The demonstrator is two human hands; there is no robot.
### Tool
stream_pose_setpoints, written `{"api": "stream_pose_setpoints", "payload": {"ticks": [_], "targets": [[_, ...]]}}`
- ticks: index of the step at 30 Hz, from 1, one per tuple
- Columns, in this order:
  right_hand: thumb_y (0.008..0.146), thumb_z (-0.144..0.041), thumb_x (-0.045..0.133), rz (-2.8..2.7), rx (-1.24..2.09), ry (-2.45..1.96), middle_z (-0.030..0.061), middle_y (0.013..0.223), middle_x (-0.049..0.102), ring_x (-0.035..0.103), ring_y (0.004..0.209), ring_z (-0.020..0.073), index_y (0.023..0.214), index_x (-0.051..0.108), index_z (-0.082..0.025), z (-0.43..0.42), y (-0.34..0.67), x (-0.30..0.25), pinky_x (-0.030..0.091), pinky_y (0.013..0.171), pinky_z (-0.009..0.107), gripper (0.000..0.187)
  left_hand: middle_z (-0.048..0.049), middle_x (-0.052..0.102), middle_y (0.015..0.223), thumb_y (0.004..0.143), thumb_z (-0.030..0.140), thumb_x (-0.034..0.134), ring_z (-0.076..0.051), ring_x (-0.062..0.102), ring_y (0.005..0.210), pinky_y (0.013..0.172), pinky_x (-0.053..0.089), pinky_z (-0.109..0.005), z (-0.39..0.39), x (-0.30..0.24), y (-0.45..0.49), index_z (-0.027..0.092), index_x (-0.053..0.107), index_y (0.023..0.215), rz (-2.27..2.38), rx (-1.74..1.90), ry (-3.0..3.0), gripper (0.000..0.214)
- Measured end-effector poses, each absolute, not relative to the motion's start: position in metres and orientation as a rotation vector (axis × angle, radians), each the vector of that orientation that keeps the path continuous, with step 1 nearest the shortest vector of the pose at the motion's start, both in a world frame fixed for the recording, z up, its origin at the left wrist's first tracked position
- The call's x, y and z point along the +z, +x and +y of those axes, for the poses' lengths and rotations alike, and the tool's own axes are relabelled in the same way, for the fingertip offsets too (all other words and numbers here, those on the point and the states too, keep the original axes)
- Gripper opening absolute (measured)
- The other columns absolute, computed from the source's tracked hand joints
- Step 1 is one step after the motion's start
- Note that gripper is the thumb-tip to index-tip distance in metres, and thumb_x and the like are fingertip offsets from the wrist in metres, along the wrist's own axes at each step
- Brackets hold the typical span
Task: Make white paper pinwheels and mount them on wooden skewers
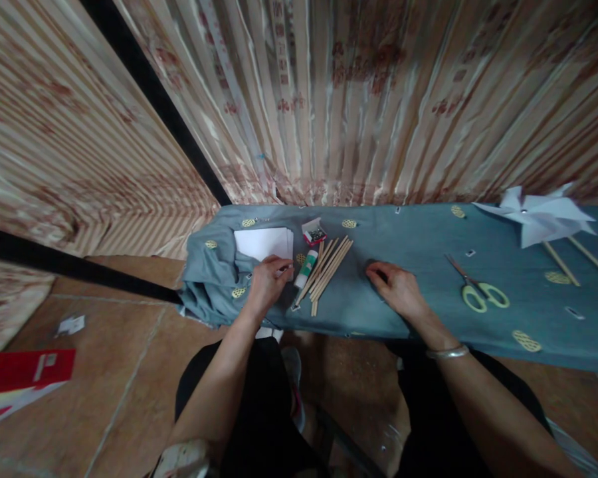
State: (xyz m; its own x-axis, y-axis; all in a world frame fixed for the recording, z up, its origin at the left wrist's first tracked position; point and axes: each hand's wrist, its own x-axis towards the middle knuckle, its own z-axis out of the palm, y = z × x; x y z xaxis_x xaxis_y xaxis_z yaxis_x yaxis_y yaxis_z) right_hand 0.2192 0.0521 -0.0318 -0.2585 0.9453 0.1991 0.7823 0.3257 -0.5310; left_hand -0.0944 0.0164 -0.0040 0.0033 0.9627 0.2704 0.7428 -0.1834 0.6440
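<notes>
A stack of white paper sheets (262,242) lies on the cloth-covered bench. My left hand (268,287) is over its lower right corner, thumb and fingers pinched at the paper's edge. Just right of that hand is a green and white glue stick (306,267), lying beside a bundle of thin wooden sticks (333,269). Behind them sits a small open red box (313,232) of small metallic pieces. My right hand (397,291) rests on the cloth right of the sticks, fingers curled together, with nothing visible in them.
Yellow-handled scissors (478,290) lie to the right, blades pointing away. Farther right is a white paper pinwheel (543,216) with wooden sticks by it. A patterned curtain (339,99) hangs behind the bench (423,232). A red packet (27,372) is at lower left.
</notes>
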Motion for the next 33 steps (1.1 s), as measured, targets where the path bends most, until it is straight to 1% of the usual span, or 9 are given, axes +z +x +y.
{"api": "stream_pose_setpoints", "payload": {"ticks": [2, 4, 7, 16, 21, 27, 33], "targets": [[0.092, -0.033, 0.049, -2.116, 0.456, -1.501, 0.0062, 0.099, 0.076, 0.071, 0.092, 0.0252, 0.094, 0.071, -0.023, 0.052, 0.22, -0.032, 0.052, 0.084, 0.036, 0.024, -0.0083, 0.071, 0.104, 0.077, 0.02, 0.075, -0.023, 0.066, 0.1, 0.092, 0.054, -0.036, 0.013, -0.006, -0.101, 0.018, 0.075, 0.104, 1.831, 0.896, 2.02, 0.026], [0.091, -0.032, 0.049, -2.128, 0.453, -1.482, 0.0065, 0.099, 0.076, 0.071, 0.092, 0.0253, 0.094, 0.071, -0.023, 0.052, 0.221, -0.032, 0.052, 0.085, 0.037, 0.024, -0.0104, 0.069, 0.113, 0.073, 0.021, 0.08, -0.027, 0.062, 0.109, 0.097, 0.052, -0.04, 0.011, -0.009, -0.105, 0.017, 0.074, 0.107, 1.882, 0.826, 2.05, 0.034], [0.091, -0.032, 0.048, -2.145, 0.445, -1.464, 0.0069, 0.1, 0.076, 0.071, 0.093, 0.0256, 0.095, 0.07, -0.023, 0.052, 0.222, -0.033, 0.052, 0.086, 0.038, 0.024, -0.0111, 0.068, 0.115, 0.074, 0.022, 0.079, -0.028, 0.061, 0.111, 0.099, 0.051, -0.042, 0.009, -0.012, -0.107, 0.017, 0.073, 0.109, 1.904, 0.746, 2.076, 0.035], [0.092, -0.032, 0.047, -2.159, 0.459, -1.433, 0.008, 0.101, 0.076, 0.071, 0.093, 0.0257, 0.096, 0.07, -0.022, 0.052, 0.223, -0.035, 0.053, 0.085, 0.039, 0.025, -0.0084, 0.072, 0.107, 0.084, 0.016, 0.066, -0.024, 0.065, 0.103, 0.093, 0.054, -0.038, 0.01, -0.014, -0.109, 0.02, 0.076, 0.097, 1.893, 0.723, 2.114, 0.016], [0.092, -0.032, 0.047, -2.154, 0.457, -1.42, 0.0078, 0.1, 0.076, 0.071, 0.092, 0.0255, 0.096, 0.07, -0.023, 0.052, 0.223, -0.036, 0.054, 0.085, 0.039, 0.026, -0.0081, 0.074, 0.099, 0.089, 0.015, 0.058, -0.023, 0.067, 0.096, 0.089, 0.054, -0.035, 0.01, -0.011, -0.107, 0.02, 0.076, 0.091, 1.911, 0.739, 2.111, 0.019], [0.091, -0.032, 0.047, -2.166, 0.444, -1.434, 0.0075, 0.1, 0.075, 0.071, 0.092, 0.0252, 0.096, 0.07, -0.023, 0.053, 0.222, -0.037, 0.053, 0.085, 0.038, 0.025, -0.007, 0.076, 0.091, 0.086, 0.016, 0.06, -0.021, 0.07, 0.087, 0.082, 0.054, -0.031, 0.011, -0.008, -0.108, 0.019, 0.077, 0.087, 1.953, 0.827, 1.973, 0.017], [0.092, -0.032, 0.048, -2.169, 0.418, -1.431, 0.0072, 0.1, 0.075, 0.07, 0.092, 0.0253, 0.096, 0.07, -0.023, 0.053, 0.223, -0.037, 0.053, 0.084, 0.039, 0.024, -0.0057, 0.078, 0.085, 0.08, 0.019, 0.066, -0.02, 0.072, 0.08, 0.077, 0.054, -0.03, 0.012, -0.006, -0.109, 0.02, 0.077, 0.079, 1.966, 0.957, 1.784, 0.012]]}}
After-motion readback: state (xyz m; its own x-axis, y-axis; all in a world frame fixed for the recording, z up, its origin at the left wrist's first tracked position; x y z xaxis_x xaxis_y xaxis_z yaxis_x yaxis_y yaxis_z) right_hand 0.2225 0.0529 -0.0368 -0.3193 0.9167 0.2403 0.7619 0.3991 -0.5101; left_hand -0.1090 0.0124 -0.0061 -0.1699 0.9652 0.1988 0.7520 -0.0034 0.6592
